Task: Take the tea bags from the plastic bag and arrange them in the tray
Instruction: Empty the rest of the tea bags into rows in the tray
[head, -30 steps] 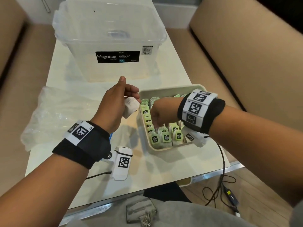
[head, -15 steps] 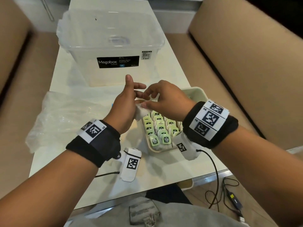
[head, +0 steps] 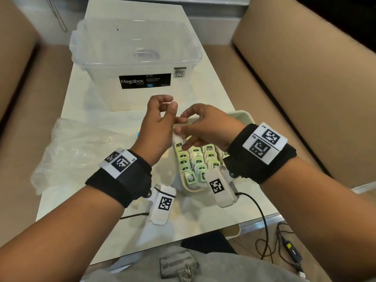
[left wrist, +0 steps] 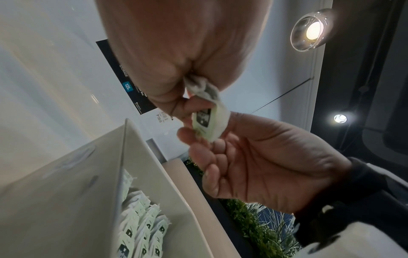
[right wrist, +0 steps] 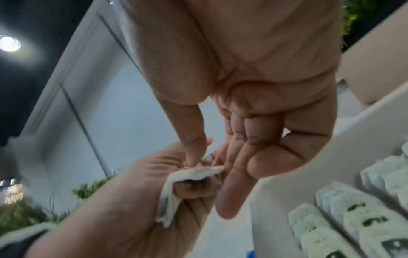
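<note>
Left hand point(head: 156, 127) clutches a tea bag point(left wrist: 206, 97), right hand point(head: 207, 127) at its 3 o'clock pinching its tag, above tray point(head: 243, 116).

White table point(head: 203, 220), clear storage box point(head: 134, 58) at back, crumpled plastic bag point(head: 81, 151) left, beige tray point(head: 242, 115) right

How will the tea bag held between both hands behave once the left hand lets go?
The tea bag looks crumpled and folded where the left hand grips it, so probably floppy. The right hand pinches its tag with fingertips alone, suggesting it is light and may dangle.
</note>
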